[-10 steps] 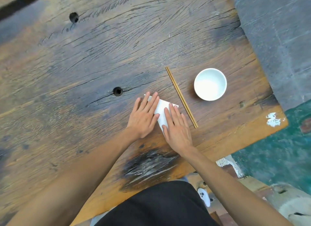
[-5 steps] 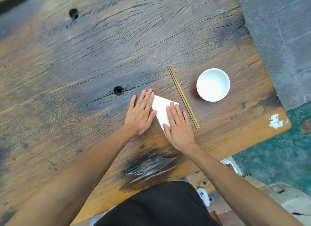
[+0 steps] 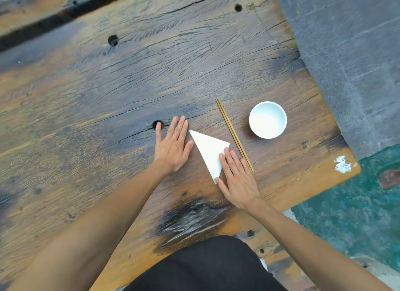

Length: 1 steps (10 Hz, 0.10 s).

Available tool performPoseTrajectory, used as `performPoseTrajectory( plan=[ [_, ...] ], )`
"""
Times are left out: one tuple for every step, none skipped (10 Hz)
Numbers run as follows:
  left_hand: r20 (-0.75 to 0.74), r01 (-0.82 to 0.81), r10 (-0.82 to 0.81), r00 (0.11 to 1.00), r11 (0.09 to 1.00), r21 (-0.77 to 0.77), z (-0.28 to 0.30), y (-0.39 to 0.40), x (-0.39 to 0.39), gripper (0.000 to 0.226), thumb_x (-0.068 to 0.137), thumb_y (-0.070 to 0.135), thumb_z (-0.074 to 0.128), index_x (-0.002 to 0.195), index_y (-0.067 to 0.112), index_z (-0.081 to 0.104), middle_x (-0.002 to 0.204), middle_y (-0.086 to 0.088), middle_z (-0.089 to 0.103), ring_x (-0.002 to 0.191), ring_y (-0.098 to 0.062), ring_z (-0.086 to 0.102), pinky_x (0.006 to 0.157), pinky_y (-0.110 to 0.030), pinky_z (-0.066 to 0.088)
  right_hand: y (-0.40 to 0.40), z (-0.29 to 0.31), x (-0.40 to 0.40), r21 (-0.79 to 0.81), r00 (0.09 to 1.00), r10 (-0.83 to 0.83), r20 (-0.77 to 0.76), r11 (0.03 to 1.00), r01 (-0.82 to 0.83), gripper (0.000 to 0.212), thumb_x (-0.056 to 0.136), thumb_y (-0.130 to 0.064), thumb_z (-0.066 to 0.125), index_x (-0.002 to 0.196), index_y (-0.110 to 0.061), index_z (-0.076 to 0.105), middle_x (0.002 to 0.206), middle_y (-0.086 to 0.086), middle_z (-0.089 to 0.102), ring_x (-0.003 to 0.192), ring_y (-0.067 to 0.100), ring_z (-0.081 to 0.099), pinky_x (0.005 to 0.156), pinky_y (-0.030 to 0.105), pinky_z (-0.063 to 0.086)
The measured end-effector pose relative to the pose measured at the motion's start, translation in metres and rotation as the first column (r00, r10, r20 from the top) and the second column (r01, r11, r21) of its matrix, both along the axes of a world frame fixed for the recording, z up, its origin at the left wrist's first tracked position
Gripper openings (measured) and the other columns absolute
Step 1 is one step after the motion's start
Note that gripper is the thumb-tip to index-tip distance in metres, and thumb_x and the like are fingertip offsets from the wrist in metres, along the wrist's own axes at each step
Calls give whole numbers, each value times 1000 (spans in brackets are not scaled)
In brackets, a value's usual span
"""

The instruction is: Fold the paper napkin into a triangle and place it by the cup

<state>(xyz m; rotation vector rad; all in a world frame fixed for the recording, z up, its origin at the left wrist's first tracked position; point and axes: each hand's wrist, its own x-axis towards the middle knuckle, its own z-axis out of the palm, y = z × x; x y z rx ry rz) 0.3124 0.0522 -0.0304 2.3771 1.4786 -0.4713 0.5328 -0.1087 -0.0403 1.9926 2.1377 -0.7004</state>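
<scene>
A white paper napkin point(image 3: 208, 151) lies flat on the wooden table point(image 3: 108, 91), folded into a triangle. My right hand point(image 3: 237, 178) rests flat with its fingertips and thumb on the napkin's near right corner. Just left of the napkin, my left hand point(image 3: 173, 146) lies flat on the bare wood, fingers apart, off the paper. An empty white cup point(image 3: 268, 119) stands to the right, beyond a pair of wooden chopsticks point(image 3: 234, 134) that lie between the cup and the napkin.
The table's right edge runs close past the cup, with grey pavement point(image 3: 350, 52) and green floor point(image 3: 357, 208) beyond. Round holes point(image 3: 113, 40) and a dark burnt patch point(image 3: 190, 217) mark the wood. The near edge is by my body.
My left hand has slid off the napkin to the left, baring the whole triangle. My right hand has drawn back toward the near corner.
</scene>
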Motion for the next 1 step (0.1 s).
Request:
performPoseTrajectory(
  plan=[
    [28, -10, 8, 1000, 997, 77, 18, 4, -19, 66, 105, 52, 10, 163, 21, 2, 170, 6, -5, 156, -16, -14, 113, -52, -31, 20, 20, -6, 70, 999, -17, -35, 997, 20, 74, 106, -55, 30, 167, -20, 6, 175, 2, -1, 161, 18, -8, 131, 42, 5]
  ],
)
